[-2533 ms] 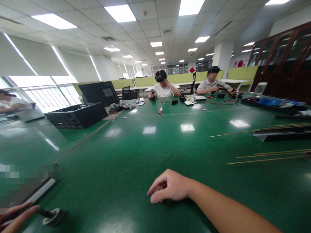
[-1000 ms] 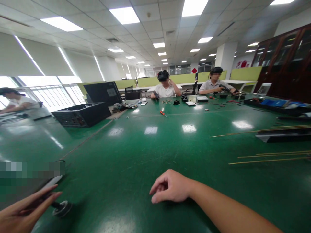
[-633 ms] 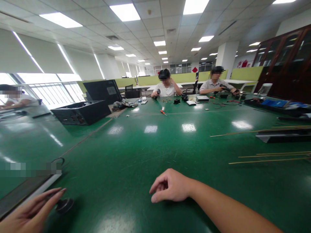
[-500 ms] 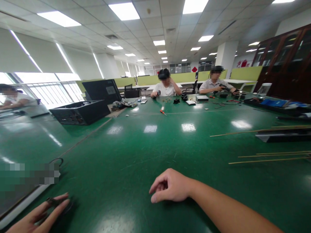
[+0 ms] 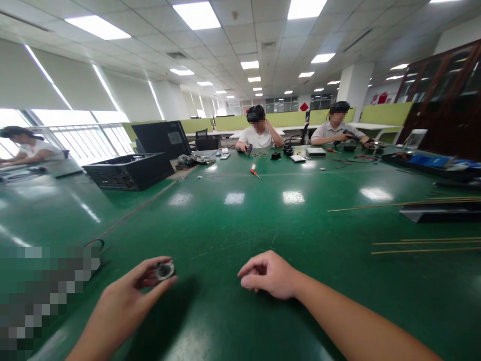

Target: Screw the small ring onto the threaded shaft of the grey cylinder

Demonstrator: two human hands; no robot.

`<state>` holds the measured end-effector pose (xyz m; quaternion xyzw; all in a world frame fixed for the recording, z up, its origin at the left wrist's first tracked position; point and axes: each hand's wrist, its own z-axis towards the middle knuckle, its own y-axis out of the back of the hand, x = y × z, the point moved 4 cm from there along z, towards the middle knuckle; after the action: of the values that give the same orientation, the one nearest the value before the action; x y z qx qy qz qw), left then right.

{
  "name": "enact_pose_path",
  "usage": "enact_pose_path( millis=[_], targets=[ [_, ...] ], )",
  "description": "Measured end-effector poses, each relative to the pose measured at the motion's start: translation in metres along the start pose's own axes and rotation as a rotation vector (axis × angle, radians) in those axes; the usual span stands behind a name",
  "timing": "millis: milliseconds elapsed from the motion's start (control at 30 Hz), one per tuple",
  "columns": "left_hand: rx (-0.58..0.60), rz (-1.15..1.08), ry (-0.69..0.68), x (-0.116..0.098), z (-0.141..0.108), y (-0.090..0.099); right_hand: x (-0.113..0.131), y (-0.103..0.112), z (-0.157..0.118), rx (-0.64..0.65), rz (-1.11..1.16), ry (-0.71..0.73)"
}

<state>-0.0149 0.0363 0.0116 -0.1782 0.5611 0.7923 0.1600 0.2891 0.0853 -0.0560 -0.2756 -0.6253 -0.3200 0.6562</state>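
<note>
"Grey round part (image 5: 165,271); why held by its edge?"
"Left hand (image 5: 128,296) pinches it above the green tabletop (image 5: 225,225), thumb and fingers apart by its width, likely keeping its face unobstructed; right hand (image 5: 276,276) curls loosely, contents hidden."
"Beyond?"
"Orange-red screwdriver (image 5: 254,173); lying flat."

At lower centre I see a gap between the left hand (image 5: 124,301), with its small dark pale-rimmed disc (image 5: 165,271), and the right hand (image 5: 276,277). Above it the glossy green surface (image 5: 225,220) leaves a broad lane up to the red-handled screwdriver (image 5: 253,171) near mid-frame. Thin yellow rods (image 5: 413,251) and a dark angular channel (image 5: 439,214) block the right; a long grey object (image 5: 56,301), mostly obscured, the lower left; an open black box-shaped case (image 5: 130,173), the middle left.
</note>
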Motion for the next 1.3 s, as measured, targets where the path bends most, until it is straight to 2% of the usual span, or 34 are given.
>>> enact_pose_path(
  millis=[100, 167, 267, 333, 467, 667, 1000, 1300],
  targets=[
    [0.185, -0.105, -0.113, -0.066, 0.019, -0.027, -0.001, 0.017, 0.003, -0.163, 0.03, 0.084],
    [0.287, -0.142, -0.216, -0.101, 0.029, -0.05, -0.002, 0.029, 0.003, -0.276, -0.039, 0.16],
    [0.377, -0.157, -0.346, -0.134, 0.04, -0.083, -0.002, 0.043, 0.0, -0.433, -0.276, 0.248],
    [0.398, -0.168, -0.427, -0.146, 0.042, -0.099, -0.001, 0.046, -0.003, -0.471, -0.429, 0.29],
    [0.401, -0.278, -0.543, -0.143, 0.04, -0.116, 0.001, 0.042, -0.006, -0.414, -0.592, 0.327],
    [0.404, -0.424, -0.43, -0.115, 0.043, -0.129, -0.001, 0.039, -0.004, -0.42, -0.581, 0.223],
    [0.431, -0.545, -0.465, -0.123, 0.041, -0.132, 0.0, 0.036, -0.006, -0.401, -0.629, 0.127],
    [0.414, -0.513, -0.477, -0.123, 0.04, -0.135, 0.002, 0.035, -0.008, -0.393, -0.618, 0.141]
  ],
)
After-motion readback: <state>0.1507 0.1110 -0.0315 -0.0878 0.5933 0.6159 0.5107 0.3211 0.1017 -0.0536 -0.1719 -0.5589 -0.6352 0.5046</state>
